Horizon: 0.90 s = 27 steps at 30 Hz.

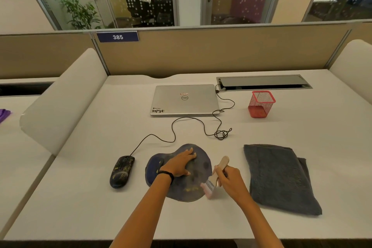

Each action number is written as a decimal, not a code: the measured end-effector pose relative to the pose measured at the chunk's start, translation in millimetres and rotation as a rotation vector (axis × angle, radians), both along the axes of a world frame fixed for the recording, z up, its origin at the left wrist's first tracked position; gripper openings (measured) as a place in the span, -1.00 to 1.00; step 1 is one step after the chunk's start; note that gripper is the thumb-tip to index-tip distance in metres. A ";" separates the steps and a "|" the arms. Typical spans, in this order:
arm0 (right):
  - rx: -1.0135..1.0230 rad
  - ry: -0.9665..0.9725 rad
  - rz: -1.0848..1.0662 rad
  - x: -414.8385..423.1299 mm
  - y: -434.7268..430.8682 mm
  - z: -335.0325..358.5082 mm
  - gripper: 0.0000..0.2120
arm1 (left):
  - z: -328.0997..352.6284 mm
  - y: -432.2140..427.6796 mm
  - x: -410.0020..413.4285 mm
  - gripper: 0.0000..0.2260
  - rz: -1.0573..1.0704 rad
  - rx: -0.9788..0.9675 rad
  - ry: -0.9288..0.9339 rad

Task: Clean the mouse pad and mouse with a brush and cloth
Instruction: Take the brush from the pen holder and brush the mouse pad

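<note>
A dark blue-grey mouse pad (187,189) lies on the white desk near its front edge. My left hand (181,164) presses flat on the pad's upper part with fingers spread. My right hand (229,179) grips the wooden handle of a brush (216,175); its pale bristles touch the pad's lower right edge. A black wired mouse (121,171) with yellow speckles sits on the desk to the left of the pad. A dark grey folded cloth (279,177) lies to the right.
A shut silver laptop (184,99) lies behind the pad, with the mouse cable (201,125) looping across the desk to it. A red mesh pen holder (260,103) stands at the back right. A cable tray (263,82) and beige dividers (60,98) border the desk.
</note>
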State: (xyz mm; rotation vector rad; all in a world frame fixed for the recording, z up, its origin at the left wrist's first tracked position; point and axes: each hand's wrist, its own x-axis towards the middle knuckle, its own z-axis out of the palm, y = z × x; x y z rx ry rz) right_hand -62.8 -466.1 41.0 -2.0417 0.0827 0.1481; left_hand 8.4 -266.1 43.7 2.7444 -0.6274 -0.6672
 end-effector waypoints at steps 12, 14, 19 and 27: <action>0.061 -0.012 -0.067 -4.2 -0.7 -1.9 -0.67 | 1.7 -0.7 -1.2 -0.34 -0.006 0.001 -0.004; 0.099 -0.066 -0.120 -4.8 0.1 -1.4 -0.71 | 2.2 -1.2 -1.0 -0.34 -0.009 0.002 -0.005; 0.074 0.043 -0.071 -5.1 1.8 -6.5 -0.66 | 2.0 -0.6 -0.5 -0.33 -0.020 0.015 -0.003; 0.124 -0.022 -0.130 -4.7 3.2 -1.6 -0.70 | 1.8 -1.4 -0.3 -0.32 -0.006 0.018 0.007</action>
